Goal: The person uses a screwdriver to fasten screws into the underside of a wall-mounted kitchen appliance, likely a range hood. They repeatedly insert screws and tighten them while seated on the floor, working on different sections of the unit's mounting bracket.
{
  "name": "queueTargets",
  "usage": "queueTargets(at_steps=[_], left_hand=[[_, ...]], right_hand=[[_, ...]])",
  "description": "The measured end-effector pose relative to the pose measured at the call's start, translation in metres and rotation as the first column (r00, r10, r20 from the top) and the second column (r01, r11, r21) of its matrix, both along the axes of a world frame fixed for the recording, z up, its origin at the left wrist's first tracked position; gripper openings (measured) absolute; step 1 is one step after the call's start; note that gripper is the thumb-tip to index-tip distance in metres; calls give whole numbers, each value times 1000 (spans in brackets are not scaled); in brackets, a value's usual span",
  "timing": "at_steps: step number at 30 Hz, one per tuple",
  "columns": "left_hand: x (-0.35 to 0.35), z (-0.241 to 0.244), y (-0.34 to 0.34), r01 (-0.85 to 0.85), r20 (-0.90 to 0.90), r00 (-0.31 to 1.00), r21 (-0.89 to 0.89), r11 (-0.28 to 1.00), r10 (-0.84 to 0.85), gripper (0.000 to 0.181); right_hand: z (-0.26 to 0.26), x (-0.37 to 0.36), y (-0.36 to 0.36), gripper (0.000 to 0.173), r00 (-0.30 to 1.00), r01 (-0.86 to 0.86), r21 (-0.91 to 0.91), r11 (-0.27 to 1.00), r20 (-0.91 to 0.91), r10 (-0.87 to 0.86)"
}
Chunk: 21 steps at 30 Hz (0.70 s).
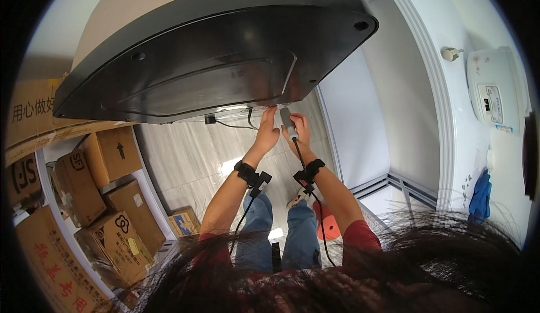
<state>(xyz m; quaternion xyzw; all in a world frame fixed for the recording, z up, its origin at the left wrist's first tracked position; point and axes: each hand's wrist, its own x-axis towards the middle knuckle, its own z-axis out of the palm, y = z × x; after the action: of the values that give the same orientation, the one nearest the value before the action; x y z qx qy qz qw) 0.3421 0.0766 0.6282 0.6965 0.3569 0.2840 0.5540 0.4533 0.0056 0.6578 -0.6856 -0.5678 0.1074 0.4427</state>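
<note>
A large black moulded panel with screw holes near its corners fills the upper view. At its lower edge, the fingertips of my left hand reach up close to the rim. What they touch or pinch there is hidden. Just beside it, my right hand holds a grey-handled screwdriver. Its handle end points up to the panel edge, and its thin dark shaft runs back over my wrist. A black cable hangs below the panel, left of my left hand, near a small black plug-like block.
Cardboard boxes fill a shelf at left. A red round stool stands by my leg. On the right are a white frame, a wall-mounted box and a hanging blue cloth-like item. Wrist-worn devices trail cables along my arms.
</note>
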Motion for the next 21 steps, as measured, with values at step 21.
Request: queueTargets(at_steps=[21], left_hand=[[58,229,-78,66,222,967,251,966,-124,9]], right_hand=[[243,19,-159,27,932,308,-211,928,-129,-339]])
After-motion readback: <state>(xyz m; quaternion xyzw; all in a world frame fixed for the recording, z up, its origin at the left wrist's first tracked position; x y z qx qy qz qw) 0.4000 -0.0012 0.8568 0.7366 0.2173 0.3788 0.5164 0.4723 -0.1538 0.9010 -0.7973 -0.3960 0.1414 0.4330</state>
